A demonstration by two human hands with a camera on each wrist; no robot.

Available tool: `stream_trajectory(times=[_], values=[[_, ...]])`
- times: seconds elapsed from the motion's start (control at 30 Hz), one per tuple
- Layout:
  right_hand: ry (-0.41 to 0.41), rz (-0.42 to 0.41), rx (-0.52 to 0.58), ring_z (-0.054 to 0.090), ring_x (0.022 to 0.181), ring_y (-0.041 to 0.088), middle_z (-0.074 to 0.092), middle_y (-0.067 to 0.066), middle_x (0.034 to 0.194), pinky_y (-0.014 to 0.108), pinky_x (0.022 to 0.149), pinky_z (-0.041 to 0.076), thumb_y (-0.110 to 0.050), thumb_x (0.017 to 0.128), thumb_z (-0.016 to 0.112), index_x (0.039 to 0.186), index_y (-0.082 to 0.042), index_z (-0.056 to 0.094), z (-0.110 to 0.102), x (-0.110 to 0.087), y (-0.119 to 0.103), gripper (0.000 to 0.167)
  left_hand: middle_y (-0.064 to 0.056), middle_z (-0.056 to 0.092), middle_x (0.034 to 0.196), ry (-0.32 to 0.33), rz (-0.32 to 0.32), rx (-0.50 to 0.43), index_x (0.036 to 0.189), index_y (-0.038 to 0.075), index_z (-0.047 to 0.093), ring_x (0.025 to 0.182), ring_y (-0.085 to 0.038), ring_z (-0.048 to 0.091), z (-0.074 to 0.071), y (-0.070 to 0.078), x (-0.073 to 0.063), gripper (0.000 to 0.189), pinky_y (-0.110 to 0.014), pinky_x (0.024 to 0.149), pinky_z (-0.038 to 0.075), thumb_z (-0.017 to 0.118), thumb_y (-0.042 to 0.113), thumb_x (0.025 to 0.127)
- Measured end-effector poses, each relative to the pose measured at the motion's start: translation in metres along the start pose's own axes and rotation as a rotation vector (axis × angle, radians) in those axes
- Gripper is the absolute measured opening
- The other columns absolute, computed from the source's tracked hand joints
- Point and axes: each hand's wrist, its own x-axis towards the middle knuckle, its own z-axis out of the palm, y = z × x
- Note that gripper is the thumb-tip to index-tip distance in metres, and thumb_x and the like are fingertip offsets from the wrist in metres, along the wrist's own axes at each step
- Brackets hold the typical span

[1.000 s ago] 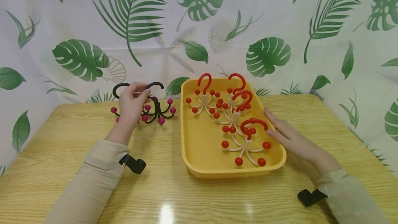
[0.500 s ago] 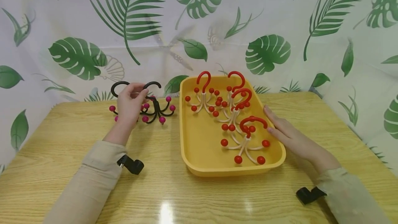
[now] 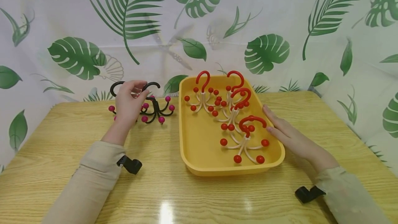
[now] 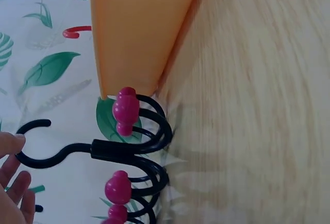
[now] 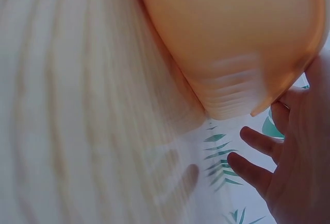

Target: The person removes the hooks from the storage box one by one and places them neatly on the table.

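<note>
My left hand (image 3: 126,103) pinches the curved top of a black hook hanger (image 4: 105,150) between thumb and fingers. Its curled arms carry magenta balls and hang down close over the table at the back left. Partly behind that hand is a second black hook hanger (image 3: 115,86), its curve and a few magenta balls showing. My right hand (image 3: 290,137) rests along the right rim of a yellow tray (image 3: 199,144), fingers fairly straight, thumb at the edge. Several red-hooked hangers with cream arms and red balls, such as the front one (image 3: 245,142), stand in the tray.
The wooden table (image 3: 149,182) runs back to a leaf-printed cloth (image 3: 217,30) hanging behind it. The tray's tall side wall (image 4: 139,28) rises just to the right of the black hangers. The red hangers crowd the tray's back and right side.
</note>
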Motion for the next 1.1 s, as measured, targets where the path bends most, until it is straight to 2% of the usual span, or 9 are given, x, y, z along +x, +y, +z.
stream_trajectory(times=[0.13, 0.2, 0.27, 0.37, 0.5, 0.7, 0.9, 1.1], values=[[-0.006, 0.001, 0.004, 0.004, 0.145, 0.030, 0.002, -0.002, 0.160, 0.065, 0.108, 0.012, -0.035, 0.103, 0.040, 0.154, -0.029, 0.006, 0.000, 0.000, 0.000, 0.062, -0.014, 0.060, 0.104, 0.041, 0.113, 0.084, 0.111, 0.003, 0.066, 0.097, -0.030, 0.053, 0.001, 0.012, -0.002, 0.024, -0.040, 0.085, 0.041, 0.068, 0.008, 0.088], [-0.011, -0.014, 0.007, 0.004, 0.145, 0.031, 0.002, 0.000, 0.160, 0.066, 0.107, 0.012, -0.033, 0.103, 0.040, 0.154, -0.028, 0.006, 0.000, 0.000, 0.000, 0.061, -0.013, 0.060, 0.104, 0.037, 0.153, 0.075, 0.111, 0.003, 0.067, 0.097, -0.029, 0.052, 0.003, 0.020, -0.004, 0.023, -0.041, 0.086, 0.040, 0.068, 0.008, 0.088], [-0.016, -0.030, 0.012, 0.003, 0.144, 0.032, 0.002, 0.002, 0.160, 0.066, 0.107, 0.011, -0.031, 0.103, 0.040, 0.154, -0.027, 0.005, -0.001, 0.001, 0.001, 0.061, -0.012, 0.059, 0.105, 0.005, 0.174, 0.020, 0.111, 0.003, 0.067, 0.096, -0.028, 0.052, 0.007, 0.028, -0.006, 0.023, -0.041, 0.085, 0.042, 0.069, 0.008, 0.088], [-0.019, -0.045, 0.016, 0.003, 0.144, 0.033, 0.002, 0.003, 0.160, 0.066, 0.107, 0.011, -0.029, 0.103, 0.040, 0.154, -0.025, 0.006, -0.001, 0.001, 0.001, 0.061, -0.010, 0.059, 0.107, -0.076, 0.180, -0.072, 0.112, 0.004, 0.067, 0.097, -0.026, 0.053, 0.014, 0.043, -0.013, 0.025, -0.042, 0.084, 0.046, 0.069, 0.012, 0.088], [-0.021, -0.046, 0.018, 0.002, 0.144, 0.034, 0.001, 0.003, 0.159, 0.066, 0.107, 0.010, -0.028, 0.103, 0.041, 0.154, -0.025, 0.006, -0.001, 0.000, 0.000, 0.061, -0.009, 0.059, 0.108, -0.215, 0.192, -0.189, 0.113, 0.004, 0.065, 0.099, -0.025, 0.055, 0.025, 0.066, -0.023, 0.027, -0.043, 0.087, 0.048, 0.070, 0.014, 0.088], [-0.020, -0.040, 0.025, 0.002, 0.144, 0.035, 0.000, 0.002, 0.160, 0.067, 0.106, 0.010, -0.028, 0.103, 0.041, 0.153, -0.028, 0.006, -0.001, 0.000, -0.001, 0.061, -0.006, 0.059, 0.111, -0.428, 0.159, -0.370, 0.115, 0.005, 0.063, 0.100, -0.020, 0.057, 0.045, 0.100, -0.044, 0.030, -0.033, 0.086, 0.051, 0.071, 0.012, 0.088], [-0.014, -0.053, 0.017, 0.003, 0.144, 0.036, 0.002, 0.003, 0.159, 0.067, 0.106, 0.011, -0.027, 0.103, 0.040, 0.154, -0.027, 0.007, -0.002, 0.000, 0.000, 0.061, 0.000, 0.058, 0.113, -0.614, 0.120, -0.427, 0.118, 0.009, 0.061, 0.100, -0.014, 0.057, 0.068, 0.122, -0.064, 0.033, -0.027, 0.087, 0.051, 0.071, 0.013, 0.087], [-0.012, -0.040, 0.019, 0.004, 0.144, 0.033, 0.003, 0.001, 0.159, 0.067, 0.106, 0.011, -0.029, 0.103, 0.041, 0.153, -0.029, 0.007, -0.001, 0.000, 0.001, 0.060, 0.002, 0.058, 0.120, -0.718, 0.135, -0.418, 0.124, 0.010, 0.058, 0.106, -0.010, 0.054, 0.090, 0.132, -0.076, 0.040, -0.026, 0.090, 0.049, 0.072, 0.015, 0.087]])
